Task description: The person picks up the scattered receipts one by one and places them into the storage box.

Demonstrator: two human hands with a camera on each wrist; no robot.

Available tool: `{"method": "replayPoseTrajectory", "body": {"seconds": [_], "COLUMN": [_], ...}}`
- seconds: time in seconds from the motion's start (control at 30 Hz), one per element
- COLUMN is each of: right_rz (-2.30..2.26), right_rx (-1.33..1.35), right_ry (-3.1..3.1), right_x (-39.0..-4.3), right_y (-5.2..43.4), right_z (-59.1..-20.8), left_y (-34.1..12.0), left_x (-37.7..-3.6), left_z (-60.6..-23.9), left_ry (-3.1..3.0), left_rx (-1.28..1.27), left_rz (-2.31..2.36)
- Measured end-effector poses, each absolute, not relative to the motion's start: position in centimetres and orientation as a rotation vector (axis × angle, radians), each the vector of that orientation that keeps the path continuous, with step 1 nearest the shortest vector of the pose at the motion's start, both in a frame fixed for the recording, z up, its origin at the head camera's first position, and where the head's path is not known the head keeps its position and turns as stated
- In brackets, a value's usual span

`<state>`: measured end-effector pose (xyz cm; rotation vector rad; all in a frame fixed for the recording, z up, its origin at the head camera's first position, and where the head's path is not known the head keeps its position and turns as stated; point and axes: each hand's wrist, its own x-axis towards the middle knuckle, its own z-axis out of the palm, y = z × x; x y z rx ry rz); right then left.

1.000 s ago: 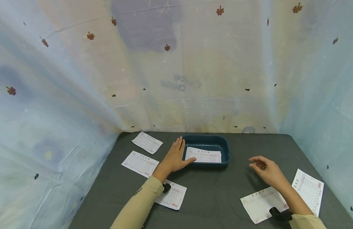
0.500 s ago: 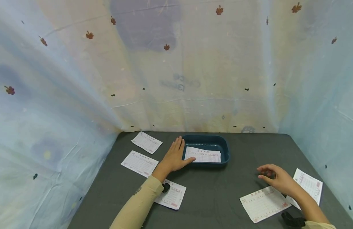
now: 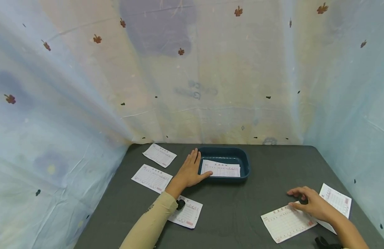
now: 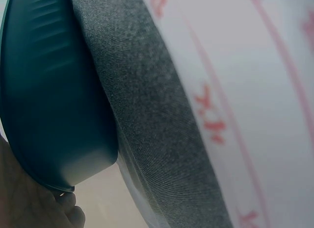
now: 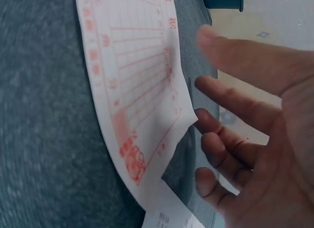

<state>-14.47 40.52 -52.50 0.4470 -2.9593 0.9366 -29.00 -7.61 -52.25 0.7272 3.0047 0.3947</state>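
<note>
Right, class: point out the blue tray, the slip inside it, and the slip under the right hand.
blue tray (image 3: 245,162): head view, right rim.
slip in tray (image 3: 224,169): head view, middle.
slip under right hand (image 3: 280,223): head view, bare middle.

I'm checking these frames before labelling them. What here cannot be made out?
- Print on the paper slips: too small in the head view, blurred in the right wrist view.
- Left hand: its fingertips against the tray are hidden by the hand itself; the left wrist view shows only a sliver.
- Right hand: whether its fingers press the slip is unclear.
</note>
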Motion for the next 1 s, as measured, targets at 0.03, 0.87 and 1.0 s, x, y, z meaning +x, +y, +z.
{"method": "replayPoseTrajectory", "body": {"seconds": [0.03, 0.87, 1.0], "right_rz": [0.95, 0.997, 1.001], "right_rx": [0.443, 0.458, 0.475], "right_ry": [-2.969, -2.99, -2.965], "right_x": [-14.39, -13.99, -13.94], "right_y": [40.59, 40.7, 40.68], "right_z": [-52.48, -53.22, -53.38], "left_y": [-7.63, -7.6, -7.56], "left_x": [-29.01, -28.68, -28.68], "left_z": [-52.27, -51.78, -51.76], "left_ry": [3.008, 3.004, 2.999], "left_rx": [0.729, 0.73, 0.721], "left_rz": [0.395, 0.414, 0.415]}}
